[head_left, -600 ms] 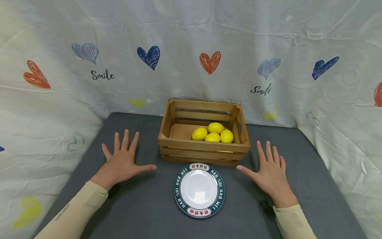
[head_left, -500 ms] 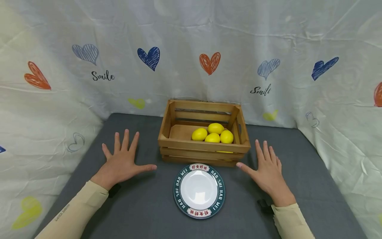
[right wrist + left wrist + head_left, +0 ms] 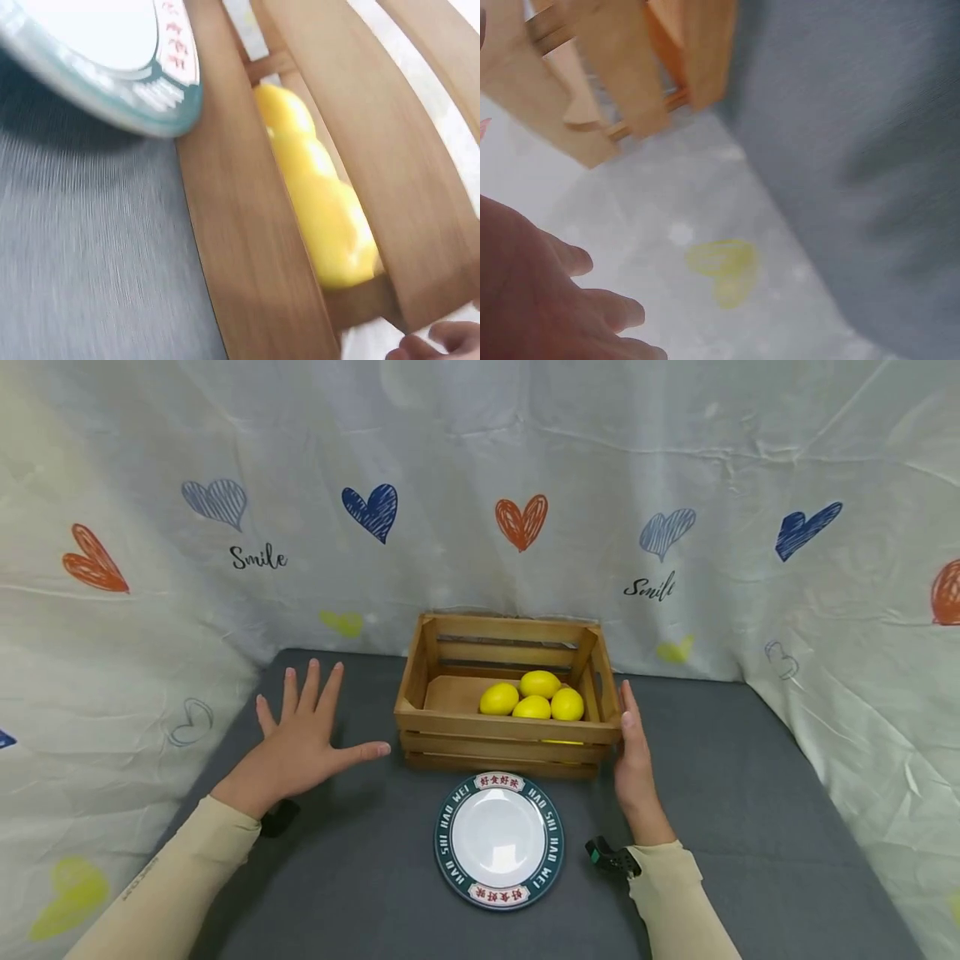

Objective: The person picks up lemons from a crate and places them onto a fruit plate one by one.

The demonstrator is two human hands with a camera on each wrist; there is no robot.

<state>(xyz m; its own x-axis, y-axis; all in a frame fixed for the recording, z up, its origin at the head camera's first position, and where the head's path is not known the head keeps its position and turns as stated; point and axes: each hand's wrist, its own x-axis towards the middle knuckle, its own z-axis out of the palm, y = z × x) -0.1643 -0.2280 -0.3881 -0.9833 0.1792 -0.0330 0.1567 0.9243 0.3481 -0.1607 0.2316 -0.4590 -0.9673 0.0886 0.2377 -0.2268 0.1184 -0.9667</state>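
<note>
A slatted wooden crate [image 3: 510,724] stands at the back of the table, with several yellow lemons [image 3: 567,704] gathered in its right half. My right hand [image 3: 635,764] is upright along the crate's right side, fingers straight and thumb right at the front corner. In the right wrist view its fingertips [image 3: 450,341] show at the crate's end, and lemons [image 3: 322,202] show between the slats. My left hand [image 3: 292,739] hovers left of the crate, fingers spread, holding nothing. In the left wrist view the crate's slats [image 3: 622,67] lie beyond that hand.
A white plate [image 3: 498,839] with a dark green lettered rim lies right in front of the crate. Grey cloth [image 3: 360,877] covers the table. A white curtain [image 3: 450,452] printed with hearts hangs behind the crate and along both sides.
My right hand has moved left to the crate's right side and turned on edge. The left hand has shifted slightly forward, still spread. Crate, lemons and plate stay in place.
</note>
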